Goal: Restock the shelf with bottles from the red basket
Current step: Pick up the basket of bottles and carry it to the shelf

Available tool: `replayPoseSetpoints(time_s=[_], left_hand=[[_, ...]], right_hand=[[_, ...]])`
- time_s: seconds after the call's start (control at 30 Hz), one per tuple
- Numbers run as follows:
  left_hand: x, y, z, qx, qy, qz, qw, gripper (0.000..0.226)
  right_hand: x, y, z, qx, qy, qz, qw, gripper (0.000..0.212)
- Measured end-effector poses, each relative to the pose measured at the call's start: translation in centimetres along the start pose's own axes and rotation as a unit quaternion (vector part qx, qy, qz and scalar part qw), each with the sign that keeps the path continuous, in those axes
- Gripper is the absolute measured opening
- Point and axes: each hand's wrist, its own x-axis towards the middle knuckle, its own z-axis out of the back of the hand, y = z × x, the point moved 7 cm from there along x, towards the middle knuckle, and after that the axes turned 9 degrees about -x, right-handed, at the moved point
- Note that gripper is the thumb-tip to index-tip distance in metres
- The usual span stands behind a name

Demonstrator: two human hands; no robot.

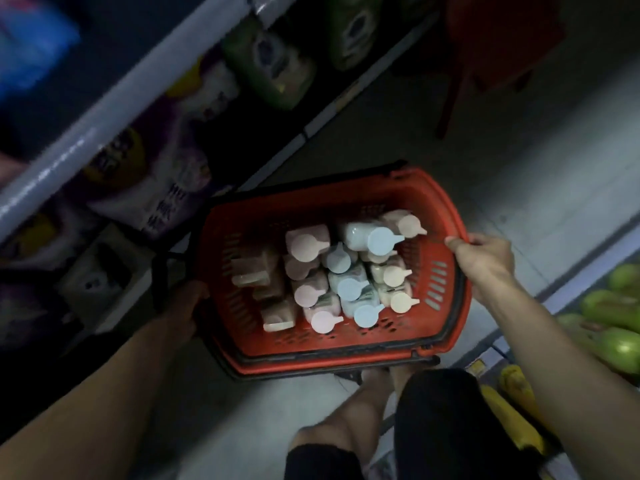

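Both hands grip a red basket [446,216] of bottles [377,239]: left hand [187,306] closed on its left edge, right hand [485,258] closed on its right rim.

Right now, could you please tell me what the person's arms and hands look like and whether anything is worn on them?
Both forearms are bare right up to the frame edge, with no sleeves in view. The left hand and right hand carry no gloves, and no watch, ring or bracelet shows, though the picture is dim and blurred. The only clothing visible is dark shorts over the knees.
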Motion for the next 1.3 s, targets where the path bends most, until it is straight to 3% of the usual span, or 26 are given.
replayPoseSetpoints(time_s=[0.13, 0.2, 0.3, 0.33, 0.4, 0.5, 0.53, 0.73, 0.83, 0.97, 1.03, 1.1, 1.3], left_hand=[[-2.4, -8.0, -6.9, 0.052, 0.035, -0.087, 0.994, 0.043], [-2.1, -10.4, -9.6, 0.077, 0.027, -0.075, 0.994, 0.042], [-1.6, -11.9, -14.4, 0.13, 0.073, -0.024, 0.989, 0.033], [-2.1, -13.0, -15.9, 0.142, 0.075, -0.032, 0.986, 0.02], [-0.6, -15.6, -18.6, 0.166, 0.084, -0.045, 0.981, 0.04], [5.3, -18.0, -23.2, 0.233, 0.15, -0.011, 0.961, 0.027], [4.0, -19.4, -25.8, 0.258, 0.168, -0.009, 0.951, 0.024], [-7.1, -27.3, -43.9, 0.359, 0.183, -0.085, 0.911, 0.027], [-10.7, -29.0, -53.3, 0.397, 0.212, -0.104, 0.887, 0.013], [-14.8, -30.6, -64.5, 0.441, 0.255, -0.14, 0.849, 0.031], [-16.2, -31.1, -69.3, 0.468, 0.267, -0.141, 0.831, 0.034], [-18.1, -31.3, -73.4, 0.482, 0.279, -0.143, 0.818, 0.021], [-23.3, -32.2, -88.0, 0.546, 0.321, -0.154, 0.758, 0.024]], right_hand=[[0.6, 0.2, 5.6, 0.052, -0.042, -0.051, 0.996, 0.025], [0.8, 0.7, 7.5, 0.073, -0.055, -0.068, 0.993, 0.025], [1.6, 1.0, 10.3, 0.104, -0.088, -0.102, 0.985, 0.023], [2.0, 0.9, 11.1, 0.108, -0.103, -0.115, 0.982, 0.026], [3.1, 1.0, 12.2, 0.13, -0.117, -0.139, 0.975, 0.031], [4.2, 0.7, 14.1, 0.164, -0.131, -0.176, 0.962, 0.032], [4.5, 0.6, 14.8, 0.186, -0.133, -0.188, 0.955, 0.033], [7.1, -5.5, 16.3, 0.277, -0.149, -0.287, 0.905, 0.055], [7.1, -4.6, 19.6, 0.304, -0.161, -0.344, 0.874, 0.041], [8.8, -5.4, 23.1, 0.355, -0.197, -0.388, 0.827, 0.041], [9.8, -5.3, 24.6, 0.364, -0.193, -0.402, 0.818, 0.042], [10.7, -4.3, 27.1, 0.356, -0.198, -0.404, 0.819, 0.039], [16.0, -2.9, 32.0, 0.453, -0.275, -0.423, 0.735, 0.024]])
